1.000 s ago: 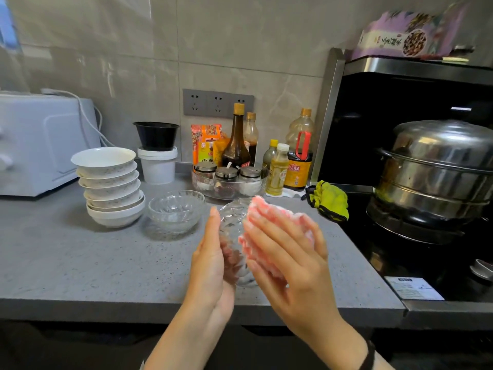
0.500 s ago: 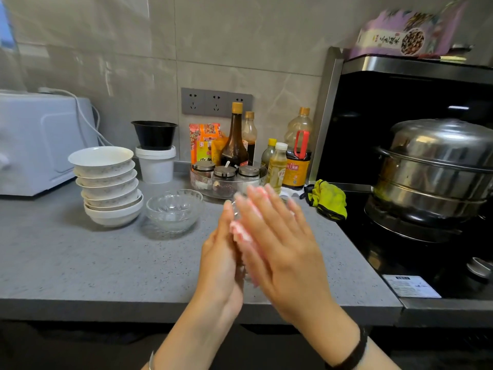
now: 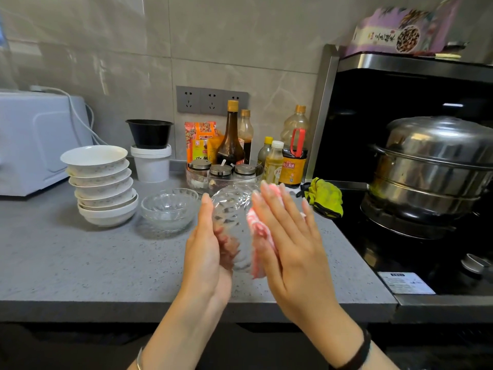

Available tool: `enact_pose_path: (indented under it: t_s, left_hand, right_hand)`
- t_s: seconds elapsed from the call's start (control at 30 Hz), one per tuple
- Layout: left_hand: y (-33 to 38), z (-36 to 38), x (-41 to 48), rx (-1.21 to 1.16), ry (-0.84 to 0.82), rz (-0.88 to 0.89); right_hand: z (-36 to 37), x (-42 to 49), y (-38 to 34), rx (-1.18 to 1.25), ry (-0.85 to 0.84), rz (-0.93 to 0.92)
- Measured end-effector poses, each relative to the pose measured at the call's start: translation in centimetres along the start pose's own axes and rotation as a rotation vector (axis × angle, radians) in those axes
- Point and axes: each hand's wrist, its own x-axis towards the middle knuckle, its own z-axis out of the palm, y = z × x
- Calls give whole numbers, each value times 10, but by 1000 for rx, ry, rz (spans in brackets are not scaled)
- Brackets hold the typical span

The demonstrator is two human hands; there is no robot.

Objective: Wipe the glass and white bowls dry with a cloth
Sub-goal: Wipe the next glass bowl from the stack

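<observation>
Here the grey counter (image 3: 66,263) carries nearly everything, with a steel steamer pot (image 3: 432,166) on the hob to its right and a stack of white bowls (image 3: 104,188) toward its left. Above the counter's front part, the left hand (image 3: 208,257) and right hand (image 3: 293,247) hold a patterned glass bowl (image 3: 232,209) on edge between them, clear of the surface. Neither hand wraps it. The left fingers (image 3: 205,209) stand straight against one face, though I cannot tell what the thumb does behind the glass. The right fingers (image 3: 269,198) lie flat, pressing a pink-and-white cloth (image 3: 257,231) against the other face. That, I judge, is the weak point: squeeze alone keeps the bowl up, so if it is wet and one palm eases during a wiping stroke, it could drop onto the hard counter and chip or break. A bunched cloth might also skip parts of the ribbed pattern and leave them damp. Counting: six white bowls in the stack, as far as I can separate the rims; one glass bowl in hand and a second glass bowl (image 3: 168,213) on the counter just beside the stack, with what may be another rim behind it; one cloth in use; one yellow-green rag (image 3: 324,198) by the hob.
</observation>
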Motion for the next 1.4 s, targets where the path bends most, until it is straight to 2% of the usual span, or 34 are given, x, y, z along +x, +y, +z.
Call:
enact_pose_path:
  t_s: [0.1, 0.23, 0.43, 0.63, 0.73, 0.83, 0.9, 0.97, 1.1, 1.17, 1.3, 1.4]
  left_hand:
    - [5, -1, 4, -20, 3, 52]
    - [0, -3, 2, 23, -68, -13]
    - [2, -4, 7, 43, 0, 92]
    - [-5, -6, 6, 69, -93, -81]
    - [-13, -6, 3, 155, -66, 37]
    - [-8, -9, 10, 138, 34, 47]
    - [-2, -12, 15, 71, 65, 57]
    - [3, -15, 20, 31, 61, 72]
    - [0, -11, 15, 21, -8, -8]
    - [-7, -11, 12, 102, -66, 17]
    - [-17, -15, 17, 137, 25, 22]
    - [-14, -20, 23, 43, 105, -40]
  right_hand:
    - [0, -8, -3, 75, 6, 28]
    - [0, -10, -11, 15, -9, -94]
    - [0, -10, 0, 52, 2, 29]
    - [7, -10, -13, -109, -50, -240]
    - [4, 8, -11, -83, -92, -126]
    - [0, 13, -4, 179, -92, 118]
    - [-1, 7, -3, 325, -93, 196]
    - [2, -3, -9, 279, -92, 129]
    - [7, -1, -15, -41, -110, -123]
    - [6, 10, -14, -97, -131, -144]
    - [5, 28, -7, 82, -210, 104]
    - [7, 28, 9, 551, -241, 322]
